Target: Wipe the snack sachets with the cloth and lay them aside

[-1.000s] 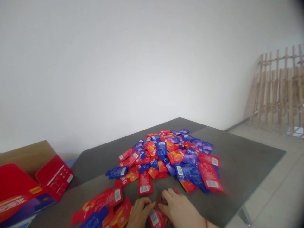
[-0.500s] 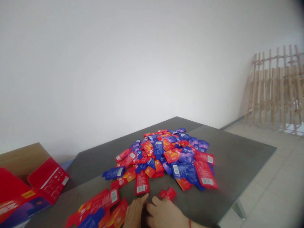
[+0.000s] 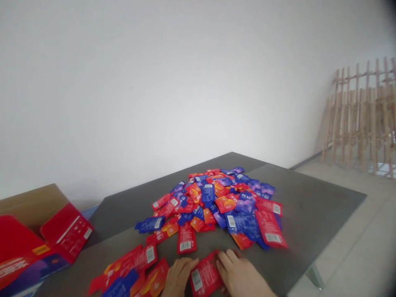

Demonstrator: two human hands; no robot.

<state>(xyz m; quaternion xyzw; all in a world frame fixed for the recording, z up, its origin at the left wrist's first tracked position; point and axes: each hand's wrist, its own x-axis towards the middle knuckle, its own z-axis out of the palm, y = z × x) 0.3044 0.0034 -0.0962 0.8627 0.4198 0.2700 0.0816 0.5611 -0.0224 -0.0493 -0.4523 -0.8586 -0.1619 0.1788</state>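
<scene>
At the bottom edge of the view both my hands hold a small stack of red sachets [image 3: 204, 275] on the dark grey table [image 3: 312, 214]. My left hand [image 3: 178, 275] grips the stack's left side with curled fingers. My right hand [image 3: 239, 274] presses its right side, fingers bent over the edge. A barcode label shows on the top sachet. Just beyond lies a big heap of red, blue and purple sachets [image 3: 222, 202]. A smaller pile of red and blue sachets [image 3: 133, 270] lies left of my left hand.
An open red carton [image 3: 37, 247] with its flaps up stands at the far left, a brown cardboard box [image 3: 31, 202] behind it. A wooden lattice [image 3: 361, 115] leans on the white wall at the right. The tiled floor lies past the table's right edge.
The red sachets were hidden under my hands half a second ago; now they lie flat and in view between them. A loose red sachet has joined the stack.
</scene>
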